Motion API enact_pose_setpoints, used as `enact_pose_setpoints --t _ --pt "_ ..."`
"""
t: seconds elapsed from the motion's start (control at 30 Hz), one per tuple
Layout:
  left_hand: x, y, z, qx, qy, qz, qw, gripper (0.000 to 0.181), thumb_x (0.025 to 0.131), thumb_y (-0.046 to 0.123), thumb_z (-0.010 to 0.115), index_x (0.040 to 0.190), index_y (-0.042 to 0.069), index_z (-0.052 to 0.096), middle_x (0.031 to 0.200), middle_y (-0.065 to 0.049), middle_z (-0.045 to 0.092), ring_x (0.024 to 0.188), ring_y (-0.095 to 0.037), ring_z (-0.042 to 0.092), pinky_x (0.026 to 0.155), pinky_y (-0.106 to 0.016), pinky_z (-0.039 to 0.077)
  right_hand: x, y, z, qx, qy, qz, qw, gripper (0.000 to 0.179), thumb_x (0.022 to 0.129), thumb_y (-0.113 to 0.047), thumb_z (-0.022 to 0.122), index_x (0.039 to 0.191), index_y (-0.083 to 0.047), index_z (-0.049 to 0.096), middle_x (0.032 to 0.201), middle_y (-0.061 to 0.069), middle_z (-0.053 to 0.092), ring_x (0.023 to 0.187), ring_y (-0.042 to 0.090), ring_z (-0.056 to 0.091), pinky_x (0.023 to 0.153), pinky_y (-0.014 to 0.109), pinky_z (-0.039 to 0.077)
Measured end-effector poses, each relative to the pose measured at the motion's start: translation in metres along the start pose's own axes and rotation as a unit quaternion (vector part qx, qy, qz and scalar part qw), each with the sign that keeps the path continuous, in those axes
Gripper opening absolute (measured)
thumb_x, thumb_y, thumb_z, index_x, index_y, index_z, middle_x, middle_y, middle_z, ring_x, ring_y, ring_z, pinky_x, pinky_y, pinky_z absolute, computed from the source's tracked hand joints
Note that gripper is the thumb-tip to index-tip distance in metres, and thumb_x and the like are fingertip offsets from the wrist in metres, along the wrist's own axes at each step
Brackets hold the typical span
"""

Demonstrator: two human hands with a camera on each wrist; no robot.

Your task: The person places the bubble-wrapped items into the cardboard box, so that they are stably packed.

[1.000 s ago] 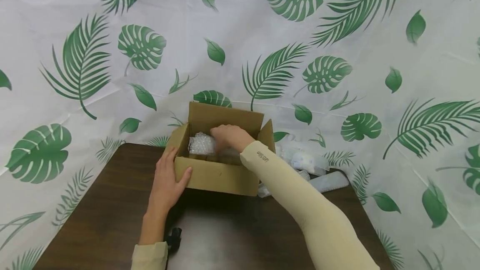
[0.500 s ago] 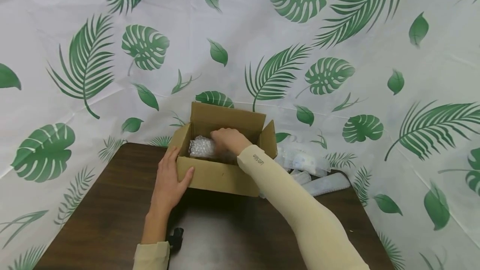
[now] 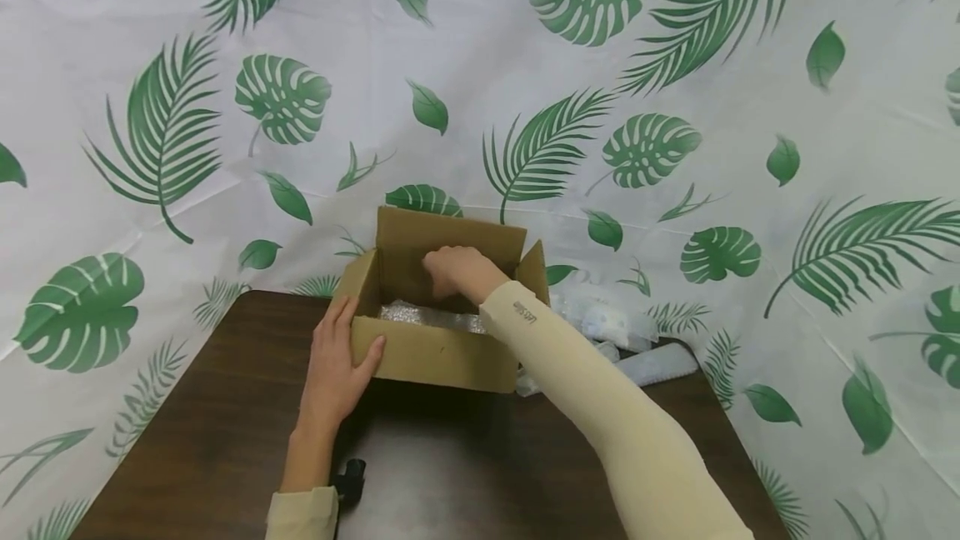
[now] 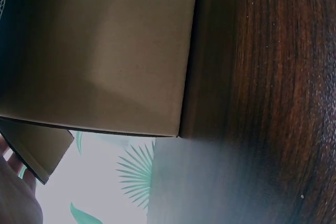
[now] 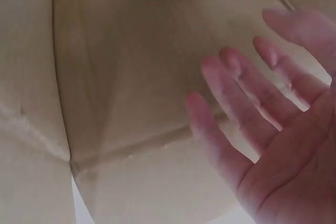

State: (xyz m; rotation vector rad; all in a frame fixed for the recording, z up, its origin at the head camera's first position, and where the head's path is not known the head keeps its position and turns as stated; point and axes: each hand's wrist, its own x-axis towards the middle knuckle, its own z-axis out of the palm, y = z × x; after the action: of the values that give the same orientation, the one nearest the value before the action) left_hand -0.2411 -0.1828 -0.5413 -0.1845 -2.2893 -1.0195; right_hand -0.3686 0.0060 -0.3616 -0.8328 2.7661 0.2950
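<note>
An open cardboard box (image 3: 450,361) stands on the dark wooden table, its flaps raised. My left hand (image 3: 333,369) grips its left front corner, thumb on the front wall and fingers along the left flap (image 3: 358,280). Part of that hand (image 4: 18,195) shows beside a flap at the lower left of the left wrist view. Bubble wrap (image 3: 431,317) lies inside the box, along the front wall. Over it, inside the opening, my right hand (image 3: 463,269) holds nothing. In the right wrist view its fingers (image 5: 239,95) are spread and slightly bent before the cardboard wall.
Right of the box, clear plastic packaging (image 3: 603,319) and a long bubble-wrapped piece (image 3: 660,363) lie by the table's (image 3: 450,473) right edge. A leaf-patterned white sheet (image 3: 480,65) hangs right behind the table.
A bubble-wrapped bundle under my right hand has gone lower in the box, and the wrap now lies flat along the front. My right hand has let go; my left stays on the corner.
</note>
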Motion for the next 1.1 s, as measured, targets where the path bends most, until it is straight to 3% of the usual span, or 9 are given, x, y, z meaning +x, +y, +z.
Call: enact_pose_setpoints --t 0.1,0.2,0.3,0.43,0.6,0.7,0.87,1.0,1.1 --pt "-0.001 -0.001 0.0 0.004 0.001 0.001 1.0 0.079 0.099 0.032 0.075 0.165 0.009 0.038 0.169 -0.02 0.037 0.148 -0.051 0.039 0.118 -0.069 0.032 -0.007 0.004 -0.004 0.006 -0.012 -0.017 0.9998 0.011 0.104 -0.018 0.063 0.111 -0.015 0.07 0.106 0.004 0.072 0.092 0.021 0.061 0.083 0.04 0.05" --pt "-0.001 -0.001 0.0 0.004 0.003 0.002 1.0 0.079 0.098 0.032 0.075 0.165 0.009 0.039 0.169 -0.021 0.038 0.147 -0.051 0.04 0.117 -0.069 0.032 -0.019 0.012 -0.011 0.041 -0.01 -0.033 0.9986 0.028 0.106 -0.026 0.062 0.132 -0.016 0.069 0.127 0.004 0.073 0.112 0.022 0.067 0.096 0.042 0.054" --pt "0.0 0.001 -0.001 0.002 0.002 0.006 1.0 0.078 0.098 0.031 0.076 0.163 0.007 0.04 0.168 -0.023 0.039 0.146 -0.053 0.041 0.116 -0.07 0.033 -0.034 0.023 -0.017 0.079 0.006 -0.041 0.996 0.046 0.108 -0.036 0.063 0.151 -0.019 0.061 0.15 0.004 0.065 0.137 0.027 0.062 0.112 0.049 0.051" --pt "-0.001 0.002 -0.001 0.004 0.002 0.005 1.0 0.078 0.098 0.031 0.076 0.163 0.007 0.04 0.168 -0.023 0.039 0.146 -0.053 0.04 0.117 -0.07 0.032 -0.06 0.036 -0.022 0.115 0.037 -0.055 0.9912 0.05 0.109 -0.04 0.061 0.154 -0.019 0.058 0.154 0.004 0.062 0.14 0.027 0.061 0.114 0.05 0.05" --pt "-0.002 0.002 -0.001 0.011 0.002 0.003 0.9999 0.079 0.098 0.031 0.075 0.164 0.007 0.039 0.169 -0.022 0.038 0.147 -0.052 0.04 0.117 -0.07 0.031 -0.097 0.051 -0.03 0.169 0.102 -0.072 0.9777 0.046 0.11 -0.037 0.062 0.152 -0.017 0.06 0.152 0.004 0.064 0.14 0.026 0.061 0.115 0.049 0.05" --pt "-0.002 0.001 -0.001 0.013 0.004 0.005 0.9999 0.078 0.099 0.03 0.074 0.164 0.007 0.039 0.169 -0.022 0.038 0.147 -0.052 0.04 0.117 -0.07 0.031 -0.119 0.063 -0.031 0.198 0.171 -0.083 0.9616 0.044 0.109 -0.031 0.064 0.149 -0.015 0.062 0.149 0.005 0.066 0.141 0.027 0.06 0.116 0.051 0.048" --pt "-0.001 0.002 0.0 0.014 0.004 0.004 0.9999 0.077 0.1 0.031 0.073 0.164 0.007 0.038 0.169 -0.021 0.037 0.148 -0.051 0.039 0.118 -0.069 0.031 -0.156 0.092 -0.016 0.246 0.299 -0.082 0.9184 0.039 0.108 -0.024 0.067 0.146 -0.015 0.065 0.141 0.007 0.07 0.135 0.028 0.063 0.111 0.055 0.05" --pt "-0.002 0.002 0.0 0.016 0.002 0.0 0.9999 0.076 0.101 0.032 0.071 0.165 0.008 0.038 0.17 -0.021 0.038 0.149 -0.05 0.039 0.118 -0.069 0.031 -0.185 0.121 0.003 0.267 0.382 -0.057 0.8827 0.035 0.108 -0.022 0.067 0.143 -0.016 0.067 0.134 0.007 0.074 0.128 0.03 0.067 0.105 0.056 0.052" --pt "-0.003 0.003 0.001 0.015 0.002 -0.003 0.9999 0.074 0.102 0.032 0.07 0.165 0.008 0.038 0.17 -0.02 0.037 0.149 -0.049 0.039 0.118 -0.069 0.03 -0.203 0.146 0.02 0.274 0.416 -0.02 0.8669 0.033 0.108 -0.021 0.067 0.14 -0.017 0.069 0.129 0.007 0.076 0.123 0.03 0.069 0.102 0.055 0.051"
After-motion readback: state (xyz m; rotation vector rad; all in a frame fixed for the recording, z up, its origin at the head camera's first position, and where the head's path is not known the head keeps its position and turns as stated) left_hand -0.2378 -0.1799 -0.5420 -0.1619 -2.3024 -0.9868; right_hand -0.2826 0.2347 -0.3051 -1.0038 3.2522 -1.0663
